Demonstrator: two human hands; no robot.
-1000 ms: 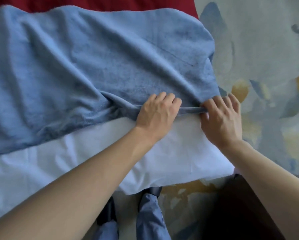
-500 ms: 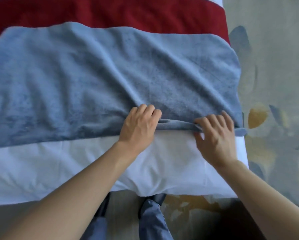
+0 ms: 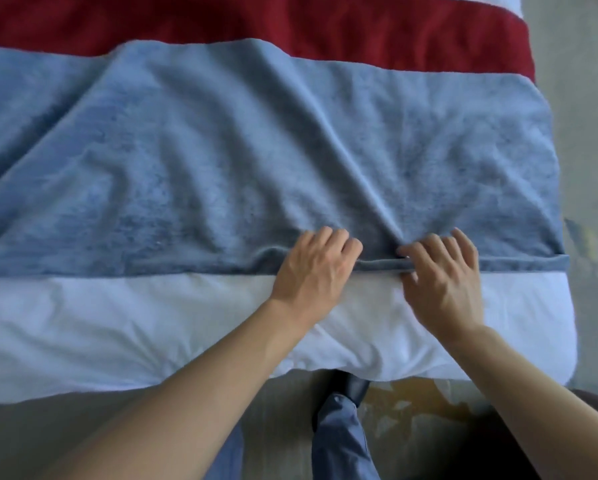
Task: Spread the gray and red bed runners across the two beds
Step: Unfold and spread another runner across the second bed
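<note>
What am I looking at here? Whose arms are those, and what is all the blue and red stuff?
The camera sits on a person's head and looks down, so you see what that person sees. There is no robot. The two bare arms belong to that person, who stands at the foot of a bed; a shoe peeks out below. The left hand and the right hand both pinch the near edge of a soft gray-blue bed runner, a long cloth laid across the bed. It has some wrinkles. Behind it lies a red bed runner. Under both is the white bedding. To the right you can see the floor.
</note>
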